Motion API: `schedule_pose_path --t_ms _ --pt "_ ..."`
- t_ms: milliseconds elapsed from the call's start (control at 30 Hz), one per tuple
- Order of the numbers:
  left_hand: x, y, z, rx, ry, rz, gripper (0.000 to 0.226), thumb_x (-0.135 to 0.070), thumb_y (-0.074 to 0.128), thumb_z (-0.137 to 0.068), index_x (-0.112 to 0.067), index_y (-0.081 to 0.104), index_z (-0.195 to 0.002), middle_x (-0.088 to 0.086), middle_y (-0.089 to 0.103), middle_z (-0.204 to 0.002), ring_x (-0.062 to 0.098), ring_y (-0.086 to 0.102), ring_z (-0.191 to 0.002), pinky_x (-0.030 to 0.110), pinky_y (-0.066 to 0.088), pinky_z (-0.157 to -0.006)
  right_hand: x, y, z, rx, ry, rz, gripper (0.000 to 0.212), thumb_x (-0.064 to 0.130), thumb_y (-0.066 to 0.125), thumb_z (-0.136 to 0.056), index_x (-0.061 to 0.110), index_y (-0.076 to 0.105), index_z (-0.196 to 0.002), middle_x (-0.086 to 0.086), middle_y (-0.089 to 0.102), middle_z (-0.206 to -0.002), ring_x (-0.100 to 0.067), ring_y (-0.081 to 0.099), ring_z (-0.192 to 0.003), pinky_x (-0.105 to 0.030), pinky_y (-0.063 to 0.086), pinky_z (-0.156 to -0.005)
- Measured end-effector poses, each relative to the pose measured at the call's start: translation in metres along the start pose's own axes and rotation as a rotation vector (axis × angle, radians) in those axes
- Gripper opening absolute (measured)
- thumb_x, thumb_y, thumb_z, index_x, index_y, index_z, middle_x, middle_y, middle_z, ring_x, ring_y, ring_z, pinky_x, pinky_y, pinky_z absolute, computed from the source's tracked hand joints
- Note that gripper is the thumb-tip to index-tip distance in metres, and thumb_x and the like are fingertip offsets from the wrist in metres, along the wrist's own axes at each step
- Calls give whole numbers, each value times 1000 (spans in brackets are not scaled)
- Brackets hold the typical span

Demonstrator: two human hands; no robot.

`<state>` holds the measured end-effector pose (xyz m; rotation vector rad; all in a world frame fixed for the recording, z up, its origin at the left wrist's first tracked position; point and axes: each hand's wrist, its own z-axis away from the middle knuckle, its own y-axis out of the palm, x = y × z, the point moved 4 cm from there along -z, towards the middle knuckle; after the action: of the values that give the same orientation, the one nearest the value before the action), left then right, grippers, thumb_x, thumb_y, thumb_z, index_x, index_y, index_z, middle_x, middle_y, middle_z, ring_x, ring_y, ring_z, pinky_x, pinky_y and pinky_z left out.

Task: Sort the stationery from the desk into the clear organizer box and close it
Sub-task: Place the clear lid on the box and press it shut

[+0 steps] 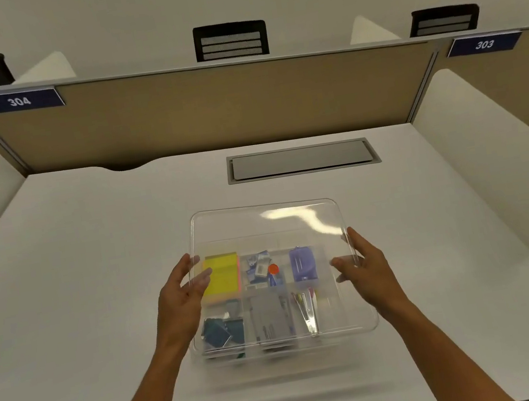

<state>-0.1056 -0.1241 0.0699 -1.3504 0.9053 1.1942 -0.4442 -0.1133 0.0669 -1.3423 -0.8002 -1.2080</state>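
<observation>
Both hands hold the clear lid [268, 234] by its side edges above the box [289, 343]: the left hand [181, 295] grips the left edge with its fingers curled over the rim, and the right hand [365, 265] grips the right edge the same way. To close it well, the person should probably bring the lid level, line its four rounded corners up with the box rim, and press down evenly on both sides. The lid looks tilted, its far edge higher than the near one. The box sits near the middle of the desk [78, 281], just in front of the person. Its compartments hold yellow notes [225, 276], a purple item [302, 263], dark clips [221, 332] and pens [306, 311].
</observation>
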Motion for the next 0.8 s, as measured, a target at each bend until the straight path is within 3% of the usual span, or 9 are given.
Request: schedule_pose_path --t_ms 67,167,300,467,633,800 --pt "8 -1 0 -14 11 -27 53 -12 57 -95 -20 39 -145 -8 54 -139 7 58 -118 25 46 -98 -6 4 2 10 22 75 67 21 62 -95 27 28 -152 0 53 -140 -15 64 -111 -26 52 -91" --pt "20 -1 2 -13 5 -131 53 -8 52 -97 -19 38 -147 -4 45 -147 13 44 -134 31 37 -108 -16 10 6 39 32 155 72 27 62 -95 27 20 -154 1 35 -156 -18 41 -138 -31 36 -106" --pt "34 -2 3 4 -9 -179 52 -5 46 -99 -22 36 -147 -2 35 -154 17 31 -143 35 29 -113 -26 21 14 44 -14 273 75 39 59 -94 29 15 -154 4 29 -158 -18 33 -141 -25 28 -103" --pt "46 -1 5 2 -61 -213 52 -7 44 -100 -22 34 -148 2 27 -157 21 26 -145 37 30 -112 -38 34 18 63 -10 267 73 35 59 -95 28 16 -154 3 29 -157 -17 32 -142 -25 29 -105" --pt "51 -1 5 -22 -80 -231 49 -9 42 -101 -17 33 -148 5 37 -152 26 37 -140 38 33 -110 -38 44 13 76 -33 277 70 35 59 -95 29 20 -152 2 35 -154 -14 37 -137 -24 32 -102" --pt "53 0 -1 -32 -109 -297 49 -11 42 -101 -14 32 -148 8 42 -149 31 42 -136 43 37 -108 -55 51 6 129 76 372 81 34 58 -97 18 6 -157 -2 14 -163 -21 18 -149 -37 22 -118"
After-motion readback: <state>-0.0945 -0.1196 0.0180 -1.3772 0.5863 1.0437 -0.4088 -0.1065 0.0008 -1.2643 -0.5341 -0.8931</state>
